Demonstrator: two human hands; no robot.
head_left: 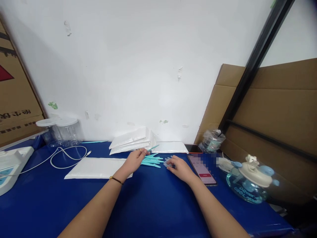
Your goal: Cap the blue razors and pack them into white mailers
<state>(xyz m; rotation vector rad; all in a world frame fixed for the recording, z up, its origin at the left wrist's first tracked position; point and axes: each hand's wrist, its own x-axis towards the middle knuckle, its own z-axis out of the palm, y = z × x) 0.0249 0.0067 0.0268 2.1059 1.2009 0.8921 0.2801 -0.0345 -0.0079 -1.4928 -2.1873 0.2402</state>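
On the blue table (148, 205) my left hand (135, 159) pinches one thin teal stick (154, 147) that points up and to the right. Several more teal sticks (151, 161) lie in a loose pile between my hands. My right hand (178, 167) rests on the table just right of the pile, fingers curled over a small pale object I cannot make out. A flat white padded envelope (95, 167) lies under and left of my left wrist.
A stack of white envelopes (132, 140) and another flat one (170, 147) lie near the wall. A phone (201, 169), a blue water jug (250, 180), a crumpled bottle (212, 140), clear jars (61, 131), a white cable (66, 157), a white device (11, 165) and cardboard (277, 109) surround them.
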